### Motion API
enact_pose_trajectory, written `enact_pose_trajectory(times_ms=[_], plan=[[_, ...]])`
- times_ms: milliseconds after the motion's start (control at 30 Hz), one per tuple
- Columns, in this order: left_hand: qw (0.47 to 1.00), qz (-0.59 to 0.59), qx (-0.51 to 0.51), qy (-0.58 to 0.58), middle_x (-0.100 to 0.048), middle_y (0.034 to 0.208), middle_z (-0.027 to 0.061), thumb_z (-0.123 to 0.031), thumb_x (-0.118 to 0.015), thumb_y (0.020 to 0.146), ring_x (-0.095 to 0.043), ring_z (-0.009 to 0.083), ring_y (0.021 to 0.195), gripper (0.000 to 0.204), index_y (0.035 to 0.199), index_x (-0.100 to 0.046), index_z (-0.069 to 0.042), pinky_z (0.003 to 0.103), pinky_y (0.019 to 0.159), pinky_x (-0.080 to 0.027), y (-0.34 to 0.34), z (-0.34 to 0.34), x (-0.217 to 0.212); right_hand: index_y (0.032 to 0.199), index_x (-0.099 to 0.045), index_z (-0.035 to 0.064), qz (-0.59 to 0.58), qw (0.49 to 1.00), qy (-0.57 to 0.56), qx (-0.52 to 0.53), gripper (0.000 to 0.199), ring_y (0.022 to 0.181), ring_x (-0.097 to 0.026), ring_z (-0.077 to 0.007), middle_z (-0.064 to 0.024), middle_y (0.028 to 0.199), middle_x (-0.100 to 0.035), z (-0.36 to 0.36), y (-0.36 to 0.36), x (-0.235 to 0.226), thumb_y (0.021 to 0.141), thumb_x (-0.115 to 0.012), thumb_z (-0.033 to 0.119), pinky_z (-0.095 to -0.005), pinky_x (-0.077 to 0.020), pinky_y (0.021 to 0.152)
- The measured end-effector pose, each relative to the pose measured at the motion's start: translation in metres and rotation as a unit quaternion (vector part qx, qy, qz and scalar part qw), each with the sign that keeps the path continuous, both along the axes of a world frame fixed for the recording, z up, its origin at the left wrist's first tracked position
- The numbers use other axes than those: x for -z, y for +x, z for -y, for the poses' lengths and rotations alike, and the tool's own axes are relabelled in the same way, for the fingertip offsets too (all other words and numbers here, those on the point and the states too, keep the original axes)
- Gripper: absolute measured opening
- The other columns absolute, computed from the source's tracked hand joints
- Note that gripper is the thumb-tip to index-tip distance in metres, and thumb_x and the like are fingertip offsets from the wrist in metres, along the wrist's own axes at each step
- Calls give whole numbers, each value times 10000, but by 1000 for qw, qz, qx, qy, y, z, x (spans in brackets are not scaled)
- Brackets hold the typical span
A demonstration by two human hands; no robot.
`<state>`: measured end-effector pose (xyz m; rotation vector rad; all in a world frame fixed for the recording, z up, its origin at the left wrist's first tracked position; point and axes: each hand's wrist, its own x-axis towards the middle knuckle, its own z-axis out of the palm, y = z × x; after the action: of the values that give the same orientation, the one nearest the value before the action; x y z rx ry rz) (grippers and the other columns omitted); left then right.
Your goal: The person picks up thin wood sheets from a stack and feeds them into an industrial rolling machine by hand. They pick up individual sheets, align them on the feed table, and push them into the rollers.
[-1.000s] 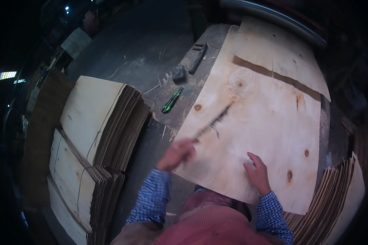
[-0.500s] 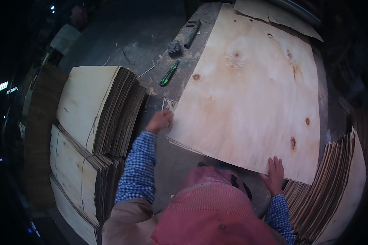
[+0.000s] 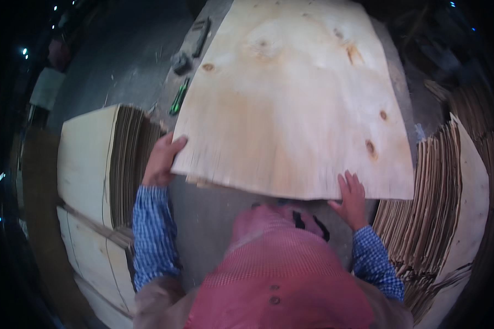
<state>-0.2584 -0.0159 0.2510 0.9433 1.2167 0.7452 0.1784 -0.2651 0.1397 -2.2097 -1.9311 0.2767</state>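
A pale wood veneer sheet (image 3: pixel 296 115) with brown knots fills the middle of the view. At its near left corner my left hand (image 3: pixel 162 159) is closed on the edge, thumb on top and the other fingers mostly hidden. This corner is slightly raised, and edges of lower veneer (image 3: pixel 200 181) show beneath it. My right hand (image 3: pixel 352 200) lies over the near edge towards the right, its fingers stretched out on the surface. A green utility knife (image 3: pixel 179 96) is on the worktable just beyond the sheet's left edge.
Bundled veneer stacks (image 3: pixel 88 164) stand to my left, tied with cord. Another veneer stack (image 3: pixel 422 203) leans close on my right. A dark block (image 3: pixel 181 63) and a long dark tool (image 3: pixel 201 38) lie along the worktable's left margin.
My left hand has gone from beside the sheet's left edge to gripping its near left corner, which has lifted a little. My right hand stays on the near edge. The whole view has shifted.
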Motion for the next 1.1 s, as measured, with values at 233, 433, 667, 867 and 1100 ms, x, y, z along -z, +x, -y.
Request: enact_pose_trajectory(times_ms=[233,433,667,867,1100], plan=[[978,187,-48,77,-651,1193,165,-176,-583,924,-653,247,1065,434,1272,-526,77,369,941,-520,-5,51,15,1394,-468,76,0,997,74,-10,763,1360,-349,-431,-180,1451,-413,13,24,-27,649,-630,29,-601,-303,1066],[948,284,-142,-19,-678,1126,144,-291,-528,982,-676,240,980,406,1230,-567,28,371,865,-554,38,-38,40,1398,-452,89,-15,996,87,-20,754,1356,-318,-454,-163,1462,-389,-83,59,5,665,-620,36,-608,-297,1063],[888,268,-258,-271,-699,926,167,-302,-381,1041,-702,261,812,392,1008,-601,21,336,665,-599,63,78,144,1419,-430,125,6,992,122,-7,709,1367,-301,-430,-126,1482,-365,-243,92,44,736,-609,57,-610,-287,1071],[907,107,-270,-305,-704,1004,166,-194,-494,993,-709,260,863,248,1072,-585,23,323,664,-601,114,142,147,1470,-377,161,77,994,79,11,667,1395,-288,-404,-91,1527,-327,-395,120,56,838,-587,129,-591,-313,1085],[908,98,-324,-246,-668,997,91,-167,-509,997,-683,215,916,170,1089,-569,-37,310,727,-572,135,150,139,1396,-472,123,-5,999,14,29,503,1292,-452,-368,-122,1438,-466,-446,158,50,924,-575,263,-486,-406,1060]])
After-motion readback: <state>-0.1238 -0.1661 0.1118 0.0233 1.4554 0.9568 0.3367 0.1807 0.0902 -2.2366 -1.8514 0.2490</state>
